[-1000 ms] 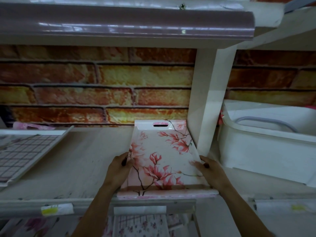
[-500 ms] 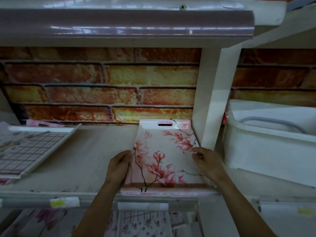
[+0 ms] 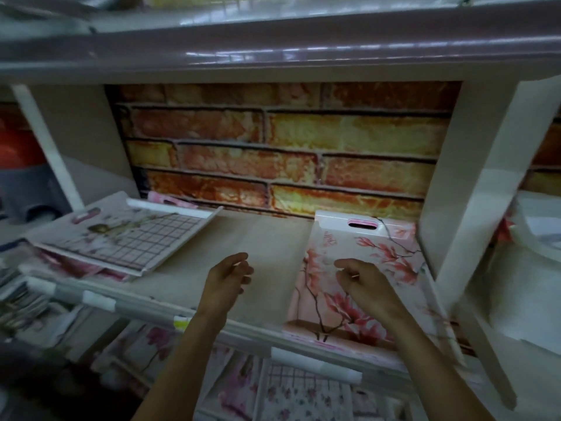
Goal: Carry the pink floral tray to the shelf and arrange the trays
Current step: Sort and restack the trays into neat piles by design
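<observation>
A brick-patterned back panel [image 3: 282, 153] spans the rear of the shelf [image 3: 258, 253], a pale wood-look board with a white upright post [image 3: 473, 177] at its right end and a glossy upper shelf [image 3: 273, 53] overhead. The pink floral tray [image 3: 373, 268] lies flat on the shelf at its right end, just beside the post, with its slotted handle toward the back edge and its near rim overhanging the front edge. At the shelf's left end a grid-patterned tray [image 3: 130, 238] rests tilted on top of other trays. More floral trays [image 3: 303, 393] sit on the level below. A white plastic tub [image 3: 534, 244] stands right of the post.

The right hand [image 3: 367, 287] hovers above the pink floral tray's middle, its grip loose and holding nothing, fingers half curled. The left hand [image 3: 226, 282] hangs over the bare shelf left of that tray, apart from it, its grip likewise slack and empty.
</observation>
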`<state>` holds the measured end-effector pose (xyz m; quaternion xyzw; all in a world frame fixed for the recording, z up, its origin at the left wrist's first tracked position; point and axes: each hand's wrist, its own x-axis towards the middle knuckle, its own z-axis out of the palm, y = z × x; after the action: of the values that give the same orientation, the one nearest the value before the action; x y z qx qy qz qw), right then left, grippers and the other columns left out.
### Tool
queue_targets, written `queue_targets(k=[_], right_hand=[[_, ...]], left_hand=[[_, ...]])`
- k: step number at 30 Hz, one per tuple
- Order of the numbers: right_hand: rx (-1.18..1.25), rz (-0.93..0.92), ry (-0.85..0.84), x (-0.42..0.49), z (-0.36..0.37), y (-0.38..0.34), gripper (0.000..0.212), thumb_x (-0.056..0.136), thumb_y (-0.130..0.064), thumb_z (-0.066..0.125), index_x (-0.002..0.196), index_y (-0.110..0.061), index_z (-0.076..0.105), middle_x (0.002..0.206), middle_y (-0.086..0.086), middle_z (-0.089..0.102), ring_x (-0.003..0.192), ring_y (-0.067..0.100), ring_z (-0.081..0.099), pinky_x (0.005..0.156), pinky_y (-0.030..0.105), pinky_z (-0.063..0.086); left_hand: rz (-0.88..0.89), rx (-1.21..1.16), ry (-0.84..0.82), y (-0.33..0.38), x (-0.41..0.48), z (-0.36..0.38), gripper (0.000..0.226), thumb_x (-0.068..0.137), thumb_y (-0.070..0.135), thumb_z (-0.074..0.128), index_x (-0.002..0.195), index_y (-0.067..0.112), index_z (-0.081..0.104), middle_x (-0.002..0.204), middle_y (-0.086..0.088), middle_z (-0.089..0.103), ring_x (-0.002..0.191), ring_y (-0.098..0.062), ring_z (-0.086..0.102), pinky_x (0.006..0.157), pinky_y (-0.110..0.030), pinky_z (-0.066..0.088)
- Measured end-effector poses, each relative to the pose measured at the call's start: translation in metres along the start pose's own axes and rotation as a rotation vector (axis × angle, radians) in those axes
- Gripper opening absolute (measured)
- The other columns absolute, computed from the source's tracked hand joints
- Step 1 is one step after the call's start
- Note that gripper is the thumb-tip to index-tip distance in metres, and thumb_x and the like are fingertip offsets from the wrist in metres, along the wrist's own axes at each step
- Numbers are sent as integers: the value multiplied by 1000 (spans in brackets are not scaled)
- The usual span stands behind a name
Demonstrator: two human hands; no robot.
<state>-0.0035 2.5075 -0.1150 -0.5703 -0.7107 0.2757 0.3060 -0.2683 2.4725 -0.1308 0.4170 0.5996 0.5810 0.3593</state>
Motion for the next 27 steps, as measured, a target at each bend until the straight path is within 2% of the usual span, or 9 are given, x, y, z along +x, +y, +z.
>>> queue_targets(k=[6, 11, 14, 19, 21, 24, 27], right_hand=[[51, -60, -68, 23, 45, -42, 29, 95, -26, 55, 122, -28, 65, 114, -8, 66, 105, 11, 62, 95, 28, 47], [98, -91, -158, 41, 84, -76, 28, 94, -27, 57, 120, -28, 65, 99, -5, 66, 94, 12, 65, 84, 31, 52], [116, -101, -195, 50, 108, -96, 27, 93, -28, 57, 119, -30, 65, 101, -5, 69, 90, 10, 67, 83, 33, 55], [210, -108, -277, 57, 145, -132, 19, 97, -20, 53, 112, -26, 63, 98, -3, 70, 81, 11, 70, 65, 28, 54], [268, -97, -293, 60, 159, -146, 16, 99, -20, 51, 107, -26, 64, 98, -1, 71, 81, 14, 71, 64, 28, 54], [377, -40, -348, 62, 182, -167, 16, 100, -26, 50, 112, -24, 61, 100, 3, 72, 84, 18, 72, 64, 27, 56], [458, 8, -392, 63, 203, -184, 16, 99, -37, 52, 108, -26, 59, 103, 6, 72, 84, 19, 73, 70, 32, 57]], left_hand=[[21, 18, 114, -1, 12, -60, 23, 100, 9, 51, 113, 15, 69, 92, -4, 72, 76, -17, 65, 66, -27, 48], [49, -9, 177, 2, 25, -104, 20, 101, 14, 52, 111, 14, 70, 87, -6, 75, 70, -17, 68, 61, -28, 48], [82, -29, 181, 6, 29, -127, 22, 102, 13, 49, 112, 12, 69, 85, -10, 75, 67, -20, 66, 59, -31, 48], [96, -48, 232, 8, 34, -166, 22, 104, 18, 49, 112, 15, 68, 79, -12, 73, 59, -19, 62, 53, -29, 46], [84, -56, 261, 4, 38, -182, 20, 103, 19, 49, 112, 18, 67, 75, -9, 71, 58, -18, 61, 53, -28, 46], [49, -73, 300, -7, 44, -206, 17, 102, 18, 51, 112, 15, 65, 76, -7, 70, 61, -19, 61, 57, -32, 48], [-29, -116, 304, -17, 50, -223, 13, 102, 18, 53, 108, 8, 60, 86, -17, 66, 68, -23, 62, 59, -34, 52]])
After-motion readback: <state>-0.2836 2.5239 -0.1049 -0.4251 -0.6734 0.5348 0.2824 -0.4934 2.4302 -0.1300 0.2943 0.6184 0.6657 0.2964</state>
